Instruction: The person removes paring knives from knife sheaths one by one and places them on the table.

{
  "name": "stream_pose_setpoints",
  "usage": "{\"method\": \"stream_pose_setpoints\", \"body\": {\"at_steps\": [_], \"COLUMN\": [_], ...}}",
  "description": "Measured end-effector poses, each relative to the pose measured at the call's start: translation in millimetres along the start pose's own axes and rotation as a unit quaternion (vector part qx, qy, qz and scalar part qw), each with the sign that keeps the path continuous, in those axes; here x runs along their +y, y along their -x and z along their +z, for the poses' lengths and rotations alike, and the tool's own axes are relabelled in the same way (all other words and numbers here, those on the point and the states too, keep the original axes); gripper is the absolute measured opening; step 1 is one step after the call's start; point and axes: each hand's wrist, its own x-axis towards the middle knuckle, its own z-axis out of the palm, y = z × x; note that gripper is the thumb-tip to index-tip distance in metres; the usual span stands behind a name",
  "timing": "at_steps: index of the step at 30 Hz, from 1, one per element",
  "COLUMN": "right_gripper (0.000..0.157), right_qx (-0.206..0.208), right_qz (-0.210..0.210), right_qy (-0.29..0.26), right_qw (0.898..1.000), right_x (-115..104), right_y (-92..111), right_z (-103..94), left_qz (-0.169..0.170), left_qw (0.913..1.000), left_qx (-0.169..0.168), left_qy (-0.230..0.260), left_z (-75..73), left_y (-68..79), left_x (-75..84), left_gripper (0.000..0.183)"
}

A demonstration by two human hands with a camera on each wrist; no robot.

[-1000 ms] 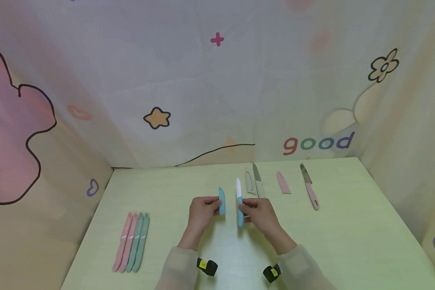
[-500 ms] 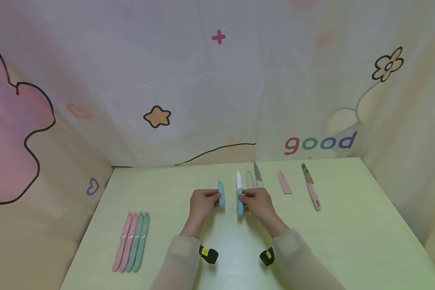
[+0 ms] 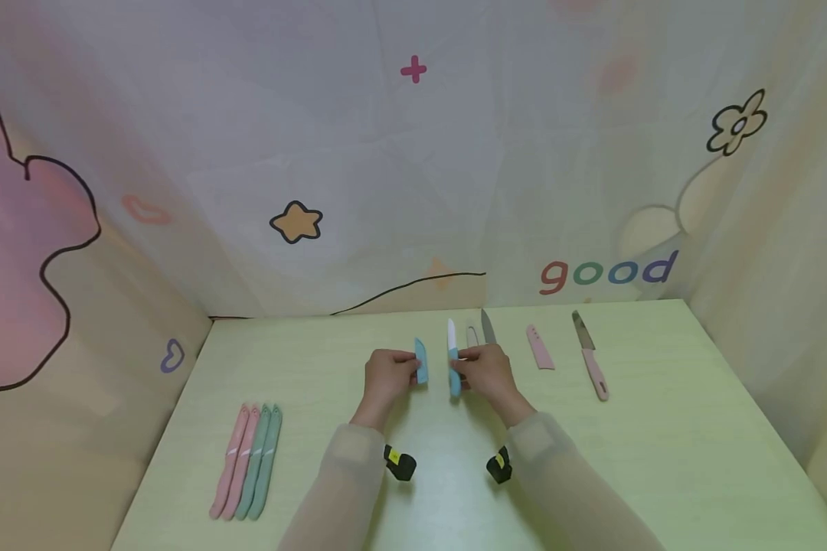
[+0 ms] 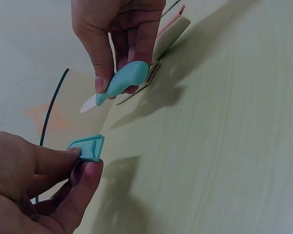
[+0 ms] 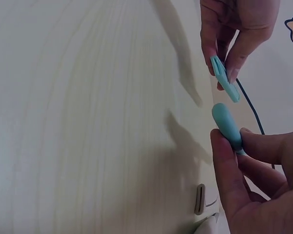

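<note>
My left hand (image 3: 388, 376) pinches a light-blue knife sheath (image 3: 421, 361) between thumb and fingers, above the middle of the table. In the left wrist view the open end of the sheath (image 4: 90, 147) faces the camera. Just to the right, my right hand (image 3: 488, 373) holds a small paring knife (image 3: 454, 373) by its light-blue handle, its white blade pointing away from me. Sheath and knife are side by side with a gap between them. Seen from the right wrist, the rounded handle end (image 5: 225, 119) shows between thumb and fingers, while the blade is mostly hidden.
Behind my right hand lie a grey-white sheath (image 3: 472, 335) and a steel-bladed knife (image 3: 488, 327), both partly covered. Farther right are a pink sheath (image 3: 540, 347) and a pink-handled knife (image 3: 593, 360). Several pink and green peelers or folded knives (image 3: 246, 461) lie in a row at left.
Both hands have moved away from me toward the back of the table, carrying sheath and knife, which keep about the same gap. The grey-white knife's handle is now covered by my right hand.
</note>
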Motion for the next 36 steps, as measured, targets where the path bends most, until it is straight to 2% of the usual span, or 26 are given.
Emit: {"method": "stream_pose_setpoints", "body": {"at_steps": [9,18,23,30,36], "right_gripper": [0.027,0.025,0.024,0.025,0.024], "right_qx": [0.029,0.047,0.053,0.061,0.078], "right_qz": [0.000,-0.025,-0.022,-0.027,-0.032], "right_qy": [0.059,0.105,0.118,0.146,0.166], "right_qw": [0.998,0.993,0.991,0.987,0.983], "right_x": [0,-7,-8,-8,-9], "right_y": [-12,-19,-26,-36,-43], "right_z": [13.0,24.7,29.9,33.6,32.7], "left_qz": [-0.019,-0.009,-0.013,0.006,0.012], "left_qw": [0.9993,0.9972,0.9956,0.9932,0.9911], "left_qx": [0.005,0.009,0.020,0.041,0.042], "left_qy": [-0.031,-0.074,-0.090,-0.109,-0.126], "left_z": [3.5,8.5,12.1,21.4,27.9], "left_y": [-20.5,-33.2,-36.7,-41.2,-45.7], "left_x": [-2.5,-2.4,2.1,5.1,9.2], "left_gripper": [0.018,0.018,0.017,0.015,0.015]}}
